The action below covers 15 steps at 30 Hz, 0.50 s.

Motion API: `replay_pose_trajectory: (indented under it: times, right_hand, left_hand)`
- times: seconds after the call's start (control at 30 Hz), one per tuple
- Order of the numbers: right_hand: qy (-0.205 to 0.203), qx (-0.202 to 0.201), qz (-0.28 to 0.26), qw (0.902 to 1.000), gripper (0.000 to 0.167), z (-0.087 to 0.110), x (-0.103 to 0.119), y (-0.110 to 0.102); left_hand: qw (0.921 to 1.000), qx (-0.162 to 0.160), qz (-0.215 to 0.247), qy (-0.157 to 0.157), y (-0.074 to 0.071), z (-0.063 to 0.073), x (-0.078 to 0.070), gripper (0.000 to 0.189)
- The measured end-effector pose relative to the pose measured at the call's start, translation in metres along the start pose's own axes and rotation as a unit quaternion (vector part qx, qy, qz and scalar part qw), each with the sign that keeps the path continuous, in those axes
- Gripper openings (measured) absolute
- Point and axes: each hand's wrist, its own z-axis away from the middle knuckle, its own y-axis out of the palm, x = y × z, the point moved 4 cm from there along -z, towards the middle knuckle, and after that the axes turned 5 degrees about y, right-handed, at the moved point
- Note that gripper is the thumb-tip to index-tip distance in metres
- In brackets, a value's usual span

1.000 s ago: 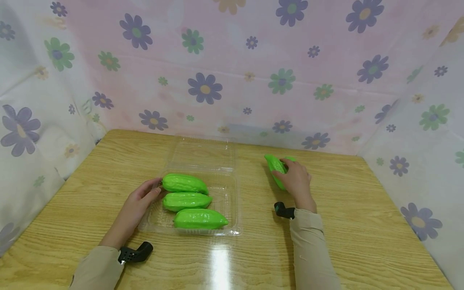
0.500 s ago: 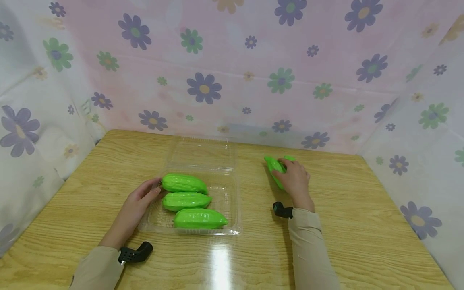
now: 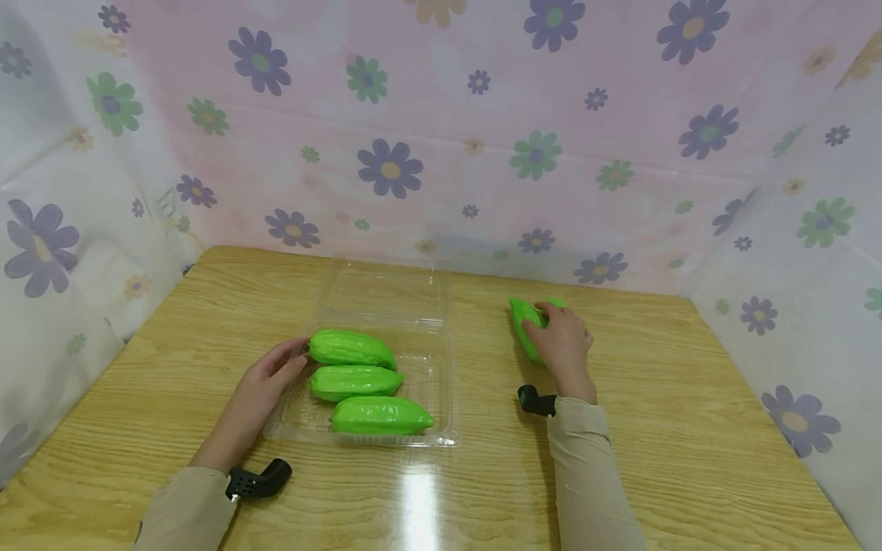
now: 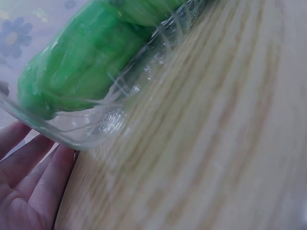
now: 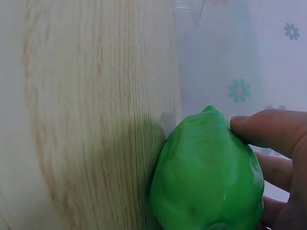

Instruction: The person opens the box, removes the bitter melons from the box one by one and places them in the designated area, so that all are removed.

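Near the back right of the table, my right hand [image 3: 566,344] grips a bright green bitter melon [image 3: 525,321], thumb on its left side. In the right wrist view the melon [image 5: 206,172] lies on the table with a fingertip at its pointed end. More green [image 3: 555,303] shows behind the fingers, perhaps another melon. My left hand [image 3: 265,386] holds the left rim of an open clear plastic container [image 3: 446,383], its fingers [image 4: 45,175] along the outer wall. Three bitter melons lie inside: the back [image 3: 351,349], middle [image 3: 354,382] and front one [image 3: 381,415].
The container's clear lid [image 3: 386,291] lies folded back toward the rear wall. The wooden table [image 3: 482,490] is bounded by flowered cloth [image 3: 455,115] at the back and sides. A black wrist camera [image 3: 260,480] sits on each wrist.
The green melon under my right hand has shifted very slightly, its tip moving to the right toward the fingers. My left hand, the container and its melons stay put.
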Motion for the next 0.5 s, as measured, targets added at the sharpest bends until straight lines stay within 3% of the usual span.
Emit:
replay_pose_trajectory:
  times: [0.5]
  right_hand:
    - [-0.002, -0.002, -0.03, 0.9996, 0.043, 0.0001, 0.0003, -0.0048]
  left_hand:
    - [1.0, -0.004, -0.001, 0.002, -0.0005, -0.0012, 0.0021, 0.054]
